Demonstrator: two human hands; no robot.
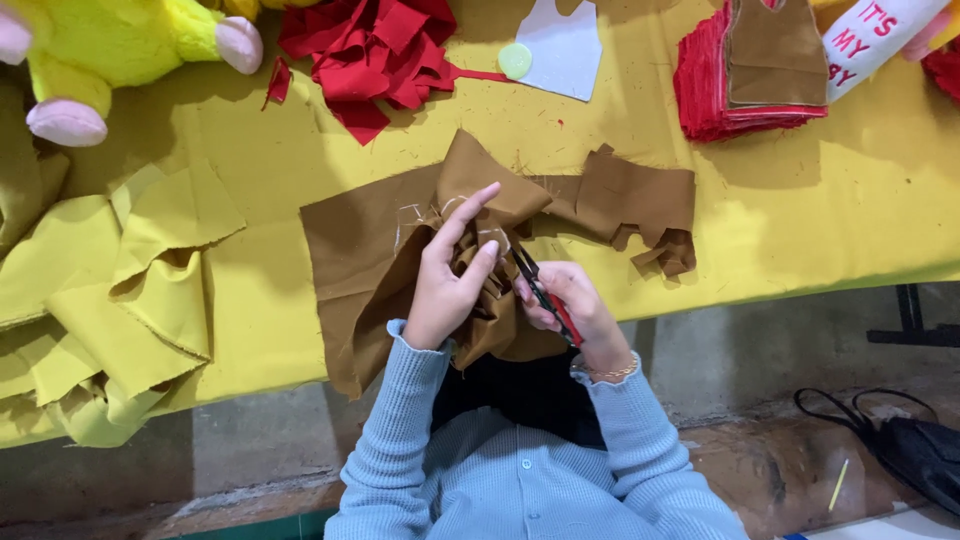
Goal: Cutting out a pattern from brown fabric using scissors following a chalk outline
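A large piece of brown cloth (pixel 360 245) with white chalk lines lies over the front edge of a table covered in yellow fabric (pixel 800 220). My left hand (pixel 450 275) grips a bunched fold of this brown cloth, index finger stretched forward. My right hand (pixel 575 310) holds red-handled scissors (pixel 545 295), whose dark blades point up into the cloth beside my left fingers. A ragged cut strip of the brown cloth (pixel 630 205) trails off to the right.
Loose yellow cloth pieces (pixel 150 290) hang at the left. Red scraps (pixel 375 50), a white pattern piece (pixel 565 45) and a round pale chalk (pixel 515 60) lie at the back. A red stack topped with brown pieces (pixel 755 70) stands back right. A yellow plush toy (pixel 110 50) sits back left. A black bag (pixel 910 445) rests on the floor.
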